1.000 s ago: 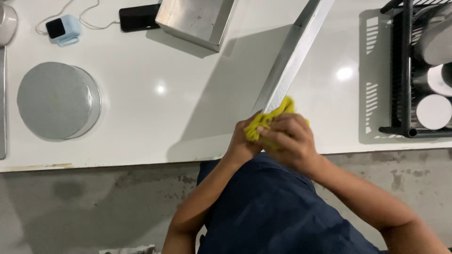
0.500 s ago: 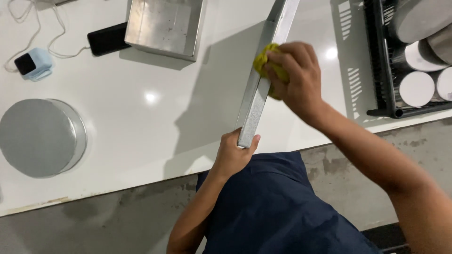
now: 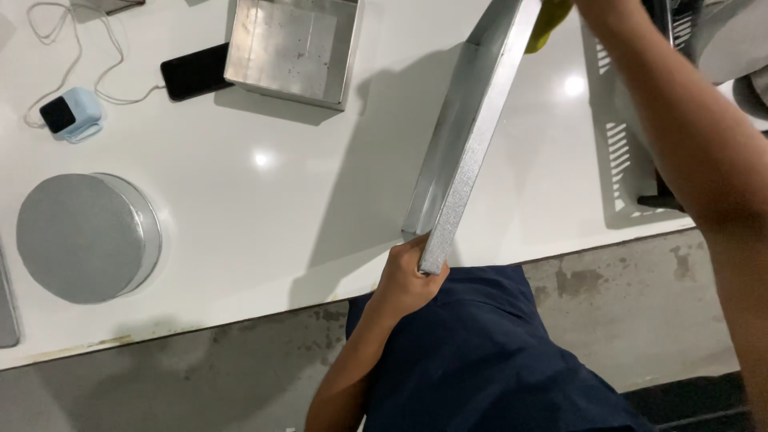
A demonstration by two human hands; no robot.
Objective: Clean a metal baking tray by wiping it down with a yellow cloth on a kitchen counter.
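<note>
A long, narrow metal tray (image 3: 468,136) is held on edge above the white counter (image 3: 320,200), slanting from the near edge up to the top of the view. My left hand (image 3: 408,280) grips its near end from below. My right hand is out of the frame at the top; only its forearm (image 3: 680,136) shows, reaching to the tray's far end. A yellow cloth (image 3: 550,18) presses against the tray there, partly cut off by the frame.
A square metal pan (image 3: 292,48) sits at the back, with a black phone (image 3: 194,70) and a small blue device (image 3: 68,116) on a white cable to its left. A round metal tin (image 3: 84,236) lies upside down at the left. A dish rack (image 3: 640,128) stands at the right.
My right hand has slid the yellow cloth from the tray's near end up along it to the far end, leaving the view. My left hand stayed on the near end.
</note>
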